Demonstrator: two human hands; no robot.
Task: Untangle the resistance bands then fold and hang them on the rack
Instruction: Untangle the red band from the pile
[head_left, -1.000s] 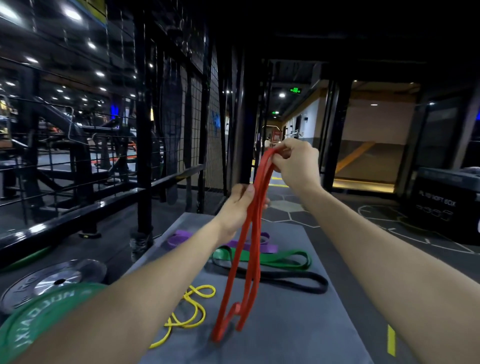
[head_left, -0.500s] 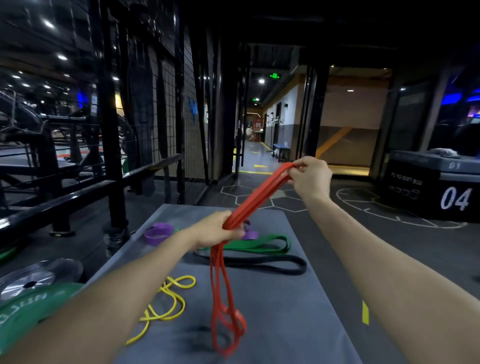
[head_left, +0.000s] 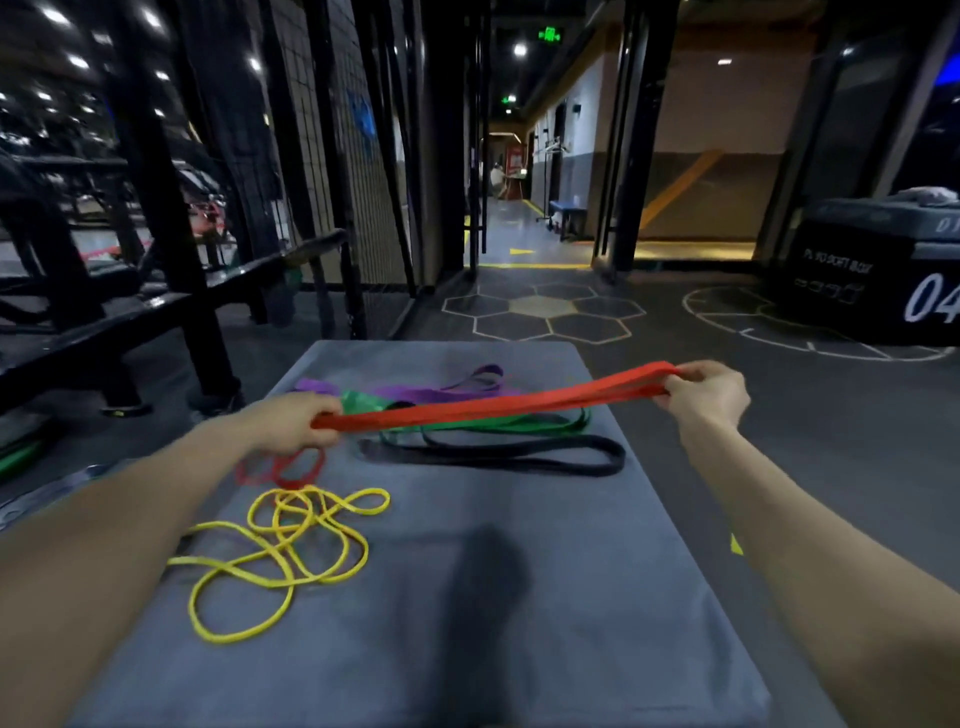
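Flat red rubber resistance band (head_left: 498, 402), a second ago dangling upright, now stretched level between gripping left hand (head_left: 296, 423) and pinching right hand (head_left: 706, 392), above desk (head_left: 467, 597): untangled, ready for folding.

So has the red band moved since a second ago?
Yes. The red band hung upright between the hands, its loops over the grey mat's near end. Now it is stretched sideways above the green band, loops under the left hand.

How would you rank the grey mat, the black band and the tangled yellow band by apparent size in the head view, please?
1. grey mat, by far
2. yellow band and black band look alike: yellow is nearer and tangled, so unranked
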